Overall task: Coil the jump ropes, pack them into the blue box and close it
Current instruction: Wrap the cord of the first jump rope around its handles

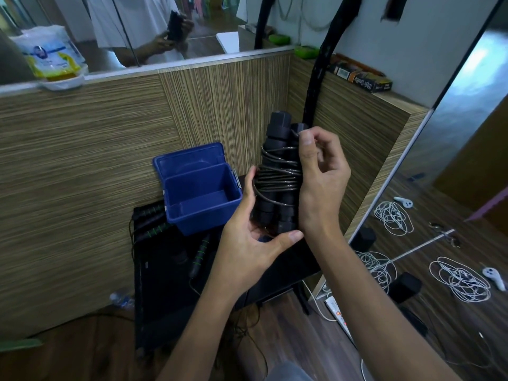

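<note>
Left hand (247, 237) cradles coiled jump rope (277, 174); right hand (321, 174) pinches cord.

Printed matter, legible or partly so:

Dark carton (365, 78) lying on the ledge of the striped wood partition (357, 127) — script lettering along its side is showing upside down and appearing to read "High Quality"; the remaining small print is staying too blurred to read.

Plastic packet (50, 55) sitting in a white dish on the same ledge at the left — blue and yellow printing with a round emblem is showing, but no word is coming through legibly.
</note>
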